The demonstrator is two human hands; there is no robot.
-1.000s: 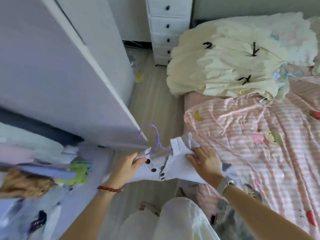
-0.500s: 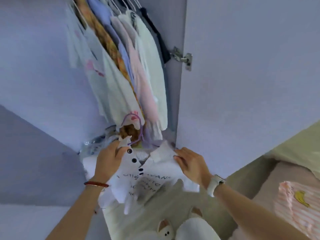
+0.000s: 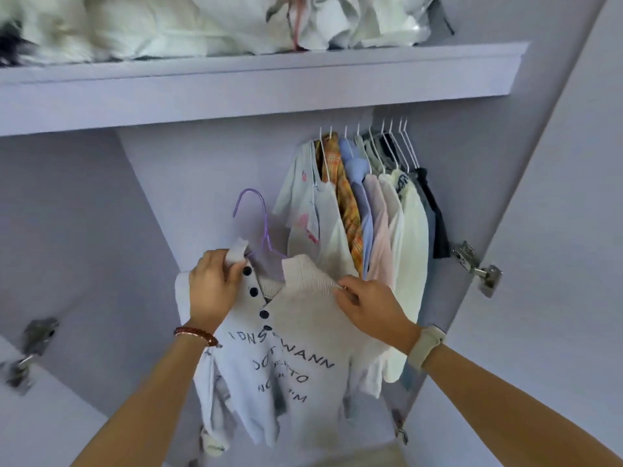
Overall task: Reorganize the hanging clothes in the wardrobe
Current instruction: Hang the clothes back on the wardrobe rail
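**White polo top held up on its purple hanger, left of the hung row**

Polo top (image 3: 296,345), white knit with dark buttons and black lettering, sits at centre frame inside the open wardrobe (image 3: 188,183), draped on a purple hanger (image 3: 261,224) whose hook points up, free of any rail. Above the hook is a bare stretch of lilac back wall up to the underside of the shelf (image 3: 236,85). At upper right of centre, the hanging clothes (image 3: 367,217) crowd together on white wire hangers (image 3: 387,143), pushed toward the right side wall; the top's right shoulder lies just beside the nearest white garment, perhaps touching it.

The left hand (image 3: 212,291) is curled round the left side of the collar by the button placket, gripping the fabric. The right hand (image 3: 367,308) pinches the ribbed collar at the right shoulder between thumb and fingers. A red bead bracelet (image 3: 195,333) circles the left wrist and a pale watch (image 3: 424,345) the right.

White bundled bedding (image 3: 175,25) fills the shelf along the top of the frame. A metal hinge (image 3: 477,269) shows at right on the open door (image 3: 556,230), another, blurred, at lower left.
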